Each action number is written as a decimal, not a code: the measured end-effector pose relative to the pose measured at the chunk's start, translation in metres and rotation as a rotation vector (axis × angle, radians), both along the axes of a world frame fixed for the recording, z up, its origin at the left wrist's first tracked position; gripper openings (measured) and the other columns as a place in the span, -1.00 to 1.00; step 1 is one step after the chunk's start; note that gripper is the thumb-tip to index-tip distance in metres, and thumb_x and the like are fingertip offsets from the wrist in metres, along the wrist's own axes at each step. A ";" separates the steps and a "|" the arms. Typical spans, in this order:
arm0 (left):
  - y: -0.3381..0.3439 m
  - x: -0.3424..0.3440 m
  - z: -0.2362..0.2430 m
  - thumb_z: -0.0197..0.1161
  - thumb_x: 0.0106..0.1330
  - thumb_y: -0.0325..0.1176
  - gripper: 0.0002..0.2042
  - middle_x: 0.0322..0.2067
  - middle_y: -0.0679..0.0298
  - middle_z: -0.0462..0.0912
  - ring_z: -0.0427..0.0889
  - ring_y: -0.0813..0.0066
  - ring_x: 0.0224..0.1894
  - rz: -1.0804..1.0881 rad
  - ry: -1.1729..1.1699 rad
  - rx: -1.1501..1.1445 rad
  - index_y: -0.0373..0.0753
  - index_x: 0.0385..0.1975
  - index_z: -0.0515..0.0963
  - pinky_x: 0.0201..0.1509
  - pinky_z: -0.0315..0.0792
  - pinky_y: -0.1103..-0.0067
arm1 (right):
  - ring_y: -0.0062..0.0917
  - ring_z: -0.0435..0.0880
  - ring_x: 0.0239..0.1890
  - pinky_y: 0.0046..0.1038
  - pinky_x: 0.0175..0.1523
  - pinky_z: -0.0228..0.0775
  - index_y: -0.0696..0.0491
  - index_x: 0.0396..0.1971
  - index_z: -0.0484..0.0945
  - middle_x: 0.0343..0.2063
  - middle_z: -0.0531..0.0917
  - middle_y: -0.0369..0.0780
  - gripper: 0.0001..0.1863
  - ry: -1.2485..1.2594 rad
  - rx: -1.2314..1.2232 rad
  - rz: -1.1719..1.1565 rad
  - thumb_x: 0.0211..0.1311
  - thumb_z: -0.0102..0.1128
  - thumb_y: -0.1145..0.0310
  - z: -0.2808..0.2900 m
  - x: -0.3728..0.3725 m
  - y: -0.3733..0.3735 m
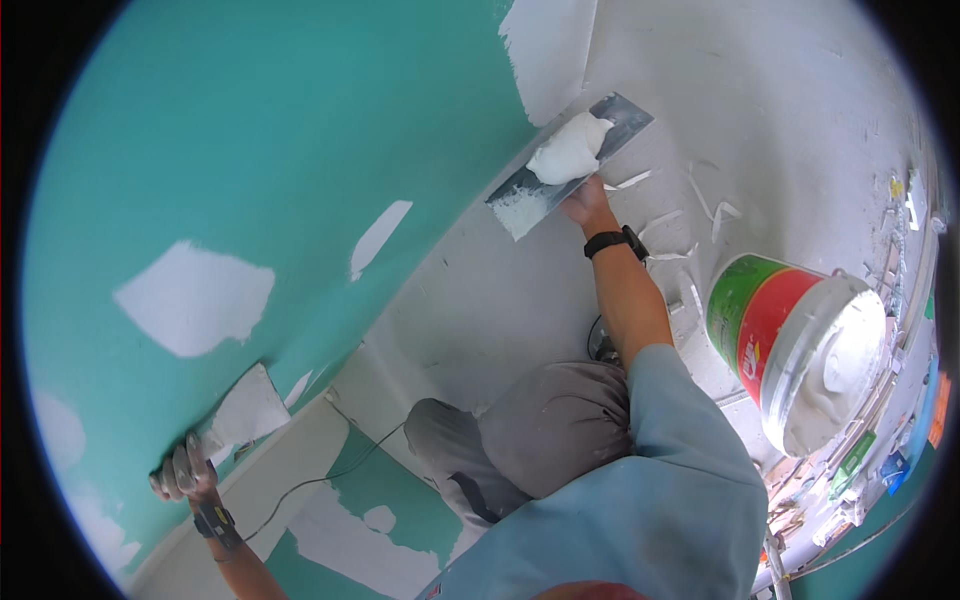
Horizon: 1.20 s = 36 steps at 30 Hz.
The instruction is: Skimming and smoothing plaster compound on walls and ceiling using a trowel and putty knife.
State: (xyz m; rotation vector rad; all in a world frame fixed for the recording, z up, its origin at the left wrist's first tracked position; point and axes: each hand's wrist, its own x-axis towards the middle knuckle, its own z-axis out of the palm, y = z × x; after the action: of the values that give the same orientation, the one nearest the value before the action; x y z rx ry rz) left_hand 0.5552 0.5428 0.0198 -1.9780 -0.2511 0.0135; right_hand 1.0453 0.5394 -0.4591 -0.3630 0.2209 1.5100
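Note:
My left hand, smeared with white, is closed round the handle of a putty knife. The knife's wide blade is coated white and lies at the lower part of the green wall; whether it touches cannot be told. Farther out, my right hand grips a long rectangular plastering trowel from beneath, its handle hidden. A thick mound of white putty sits on the trowel's upturned face, with a thinner smear toward its near end. Several white patches mark the wall.
A green, red and white bucket with white putty inside stands to my right. Pale scraps lie on the floor, and mixed debris lines the far right. A thin dark cable runs beside my bent knees.

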 end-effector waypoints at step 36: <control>0.018 0.031 -0.036 -0.02 0.09 -0.34 -0.67 -0.21 0.27 0.42 0.41 0.38 -0.12 0.097 -0.098 -0.244 -0.12 -0.12 0.46 0.14 0.21 0.19 | -0.55 0.20 -0.79 -0.50 -0.73 0.14 -0.01 -0.71 0.18 -0.77 0.26 -0.30 -0.86 -0.710 0.443 -0.187 -0.02 -0.30 0.48 0.675 0.088 0.116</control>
State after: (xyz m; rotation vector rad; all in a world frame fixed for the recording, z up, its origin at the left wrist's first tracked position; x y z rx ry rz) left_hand 0.5864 0.5609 -0.0161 -2.2106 -0.4261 0.0098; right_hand 1.1337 0.6558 0.2155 -0.4796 -0.6158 1.1240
